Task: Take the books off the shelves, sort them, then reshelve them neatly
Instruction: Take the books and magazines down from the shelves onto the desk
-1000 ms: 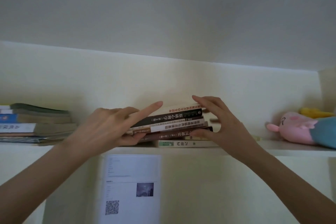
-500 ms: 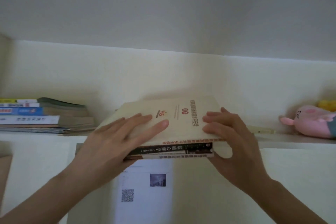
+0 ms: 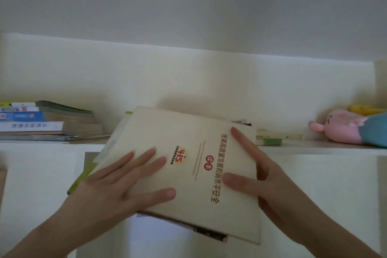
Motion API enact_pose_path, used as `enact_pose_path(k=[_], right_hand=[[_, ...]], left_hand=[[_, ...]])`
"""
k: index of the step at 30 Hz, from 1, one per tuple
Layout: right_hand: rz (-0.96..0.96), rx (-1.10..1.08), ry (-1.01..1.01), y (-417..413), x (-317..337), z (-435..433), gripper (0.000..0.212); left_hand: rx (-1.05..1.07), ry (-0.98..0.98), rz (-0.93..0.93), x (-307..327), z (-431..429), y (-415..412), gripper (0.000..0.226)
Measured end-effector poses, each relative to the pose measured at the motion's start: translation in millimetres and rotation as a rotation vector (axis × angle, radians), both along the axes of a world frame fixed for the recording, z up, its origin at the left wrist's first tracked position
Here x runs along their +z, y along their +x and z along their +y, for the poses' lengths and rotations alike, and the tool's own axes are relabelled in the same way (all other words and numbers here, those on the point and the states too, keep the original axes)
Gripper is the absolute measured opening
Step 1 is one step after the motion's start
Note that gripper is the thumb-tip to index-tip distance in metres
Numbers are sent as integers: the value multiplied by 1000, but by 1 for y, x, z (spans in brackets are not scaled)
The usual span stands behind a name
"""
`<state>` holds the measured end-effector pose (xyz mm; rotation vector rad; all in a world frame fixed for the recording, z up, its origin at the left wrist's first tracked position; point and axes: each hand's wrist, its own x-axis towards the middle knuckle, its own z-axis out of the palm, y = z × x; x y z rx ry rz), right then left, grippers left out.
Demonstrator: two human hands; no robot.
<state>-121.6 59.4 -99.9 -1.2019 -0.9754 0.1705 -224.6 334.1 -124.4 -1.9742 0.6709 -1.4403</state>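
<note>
A pile of books point(image 3: 48, 123) lay flat on the shelf point(image 3: 314, 145) at the far left. The left hand point(image 3: 117, 184) lay on the cream cover of the stack of books point(image 3: 188, 163), its grip spread wide, fingers straight and flat. The stack was tilted in front of the shelf, between both hands. The right hand point(image 3: 272, 184) held the stack's right edge, its grip pinching it, thumb and first finger on top, other fingers hidden. Some thin books point(image 3: 274, 137) and a pink plush toy point(image 3: 345, 130) lay further right.
</note>
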Motion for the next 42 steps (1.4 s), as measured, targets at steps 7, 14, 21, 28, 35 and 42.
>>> enact_pose_path(k=[7, 14, 21, 28, 35, 42], right_hand=[[38, -32, 55, 7, -67, 8, 93], [14, -142, -45, 15, -130, -7, 85], [207, -224, -217, 33, -223, -24, 84], [391, -262, -377, 52, -316, -41, 90], [554, -241, -532, 72, -402, -47, 82], [604, -188, -822, 96, -498, -49, 93]], left_hand=[[55, 36, 40, -44, 5, 2, 66], [8, -75, 42, -118, -14, 13, 43], [97, -165, 227, -231, -27, 49, 44], [60, -254, 531, -336, -38, 80, 42], [75, -289, 880, -435, -45, 95, 49], [209, -324, 1369, -507, -48, 100, 65]])
